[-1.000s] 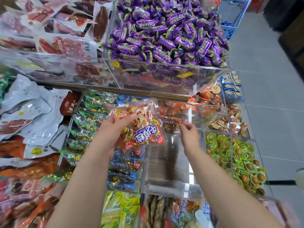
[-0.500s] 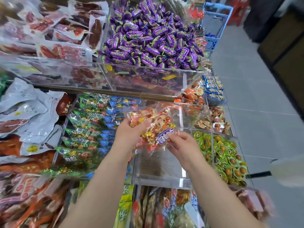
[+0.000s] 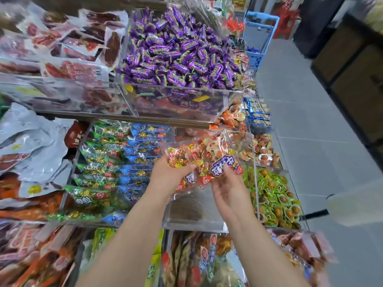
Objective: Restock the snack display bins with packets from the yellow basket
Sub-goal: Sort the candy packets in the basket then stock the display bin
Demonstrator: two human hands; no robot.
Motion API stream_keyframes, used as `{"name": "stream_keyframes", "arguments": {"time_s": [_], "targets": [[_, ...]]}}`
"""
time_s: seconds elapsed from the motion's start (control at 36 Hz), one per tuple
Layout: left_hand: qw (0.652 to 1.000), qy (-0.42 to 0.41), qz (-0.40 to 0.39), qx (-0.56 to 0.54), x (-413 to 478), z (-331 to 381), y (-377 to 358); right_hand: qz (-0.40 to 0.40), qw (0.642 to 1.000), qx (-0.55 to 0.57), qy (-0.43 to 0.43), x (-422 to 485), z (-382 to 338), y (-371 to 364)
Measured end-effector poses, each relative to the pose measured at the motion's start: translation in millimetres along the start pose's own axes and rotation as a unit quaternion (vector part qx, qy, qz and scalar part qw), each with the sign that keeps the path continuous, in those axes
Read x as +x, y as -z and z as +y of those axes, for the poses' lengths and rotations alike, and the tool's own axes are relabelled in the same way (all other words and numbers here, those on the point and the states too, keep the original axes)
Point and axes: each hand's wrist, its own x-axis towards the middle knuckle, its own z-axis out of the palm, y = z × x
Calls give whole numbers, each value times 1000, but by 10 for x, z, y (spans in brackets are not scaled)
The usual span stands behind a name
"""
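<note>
a tiered snack display of acrylic boxes fills the view, with one clear bin (image 3: 192,212) at its middle, its floor showing. just above that bin i hold a bunch of red snack packets (image 3: 207,160). my left hand (image 3: 170,175) grips them from the bin's left side, and my right hand (image 3: 228,189) pinches their lower edge, thumb on top. purple candies (image 3: 178,56) are heaped in the tier behind the bin, and green-wrapped snacks (image 3: 273,195) fill the box right of it.
</note>
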Motion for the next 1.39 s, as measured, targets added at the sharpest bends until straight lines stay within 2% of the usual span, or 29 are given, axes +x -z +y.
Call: {"name": "stream_keyframes", "arguments": {"time_s": [0.06,0.19,0.28,0.36,0.44,0.56,0.67,0.72,0.78,0.89,0.97,1.03,1.11,1.22,1.31,1.33,1.39], "targets": [[1000,3,-10,-2,-22,-21,-34,-36,997,-61,0,-45,59,-39],[1000,12,-18,-1,-50,17,58,-52,987,-151,35,-48,-2,-57],[1000,16,-5,-20,-49,88,210,0,967,-240,89,6,-180,-37],[998,14,40,-50,-26,168,379,49,919,-355,163,121,-330,8],[996,5,73,-59,13,183,542,74,839,-497,209,290,-430,84],[994,7,101,-42,103,79,681,-6,726,-645,238,579,-400,89],[995,-6,97,7,131,7,698,-95,527,-822,193,945,-186,23],[996,-5,91,17,143,-19,692,-123,460,-863,172,1105,-51,-21],[996,4,89,23,149,-37,685,-137,428,-879,161,1243,75,-80],[996,20,85,15,166,-59,684,-160,388,-888,187,1451,260,-136],[996,36,76,11,176,-65,690,-164,388,-867,268,1513,293,-76],[997,40,72,10,181,-70,698,-128,397,-850,321,1534,284,23],[996,40,77,19,185,-94,707,-47,482,-815,319,1527,328,238],[995,40,85,14,175,-105,703,63,617,-755,213,1547,440,461],[996,44,84,7,188,-117,684,64,734,-664,125,1611,488,471],[995,46,84,4,195,-119,679,58,746,-656,102,1635,507,456],[995,53,79,3,199,-117,676,57,736,-670,78,1694,553,407]]}}
